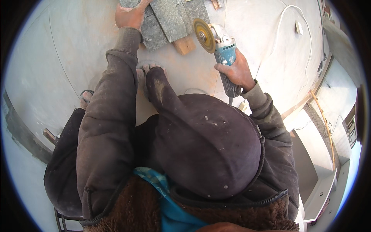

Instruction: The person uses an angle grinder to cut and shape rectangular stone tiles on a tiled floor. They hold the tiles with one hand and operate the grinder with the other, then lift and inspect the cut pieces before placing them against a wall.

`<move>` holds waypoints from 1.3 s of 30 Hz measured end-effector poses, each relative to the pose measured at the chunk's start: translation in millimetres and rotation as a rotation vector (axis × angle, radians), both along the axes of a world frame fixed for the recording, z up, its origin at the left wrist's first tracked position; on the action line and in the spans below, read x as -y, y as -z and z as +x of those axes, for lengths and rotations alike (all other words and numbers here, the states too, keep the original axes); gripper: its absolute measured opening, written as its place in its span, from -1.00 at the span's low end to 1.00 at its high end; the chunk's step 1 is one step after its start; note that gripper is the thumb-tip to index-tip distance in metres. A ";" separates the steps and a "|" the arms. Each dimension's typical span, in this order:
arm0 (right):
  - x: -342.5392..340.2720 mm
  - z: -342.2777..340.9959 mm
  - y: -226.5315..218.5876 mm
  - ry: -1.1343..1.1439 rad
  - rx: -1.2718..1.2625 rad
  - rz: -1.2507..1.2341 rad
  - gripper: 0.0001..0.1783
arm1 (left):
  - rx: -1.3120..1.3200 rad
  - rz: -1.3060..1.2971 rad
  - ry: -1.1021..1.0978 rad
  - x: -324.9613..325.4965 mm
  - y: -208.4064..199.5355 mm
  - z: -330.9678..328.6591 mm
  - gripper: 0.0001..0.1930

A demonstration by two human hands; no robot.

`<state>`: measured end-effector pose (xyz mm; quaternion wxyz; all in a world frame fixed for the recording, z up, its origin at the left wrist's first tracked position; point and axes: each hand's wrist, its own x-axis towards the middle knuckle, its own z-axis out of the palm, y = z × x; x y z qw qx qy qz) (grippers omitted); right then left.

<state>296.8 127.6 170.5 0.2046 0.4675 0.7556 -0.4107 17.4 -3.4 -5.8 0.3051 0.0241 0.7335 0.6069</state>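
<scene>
My right hand (236, 70) is wrapped around the body of a teal and black angle grinder (226, 54). The grinder's yellowish disc (204, 35) points up and left, near the right edge of some grey stone tiles (170, 19). At the top edge of the view, my left hand (130, 16) grips a grey stone tile (129, 3) at the left of the group, its thumb stretched to the right. Part of that hand's fingers lies hidden or out of view. Beneath the tiles sits a wooden block (184, 45).
A white cable (279, 24) loops over the pale dusty floor (92, 50) at the right. My bent knee (216, 143) and bare foot (152, 67) are between my arms. A white cabinet-like box (315, 181) stands at the right, with a thin wooden strip (326, 127) beyond it.
</scene>
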 end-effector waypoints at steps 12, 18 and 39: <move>-3.0 4.9 9.4 -0.019 -0.044 -0.006 -0.36 | -0.094 -0.048 0.010 2.3 9.8 -0.7 0.05; -3.1 7.3 12.5 -0.010 -0.028 -0.016 -0.39 | -0.136 -0.074 0.012 2.2 13.8 -1.4 0.03; -5.0 -6.2 14.3 -0.024 -0.058 0.001 -0.48 | -0.253 -0.149 0.014 2.7 22.2 -0.7 -0.02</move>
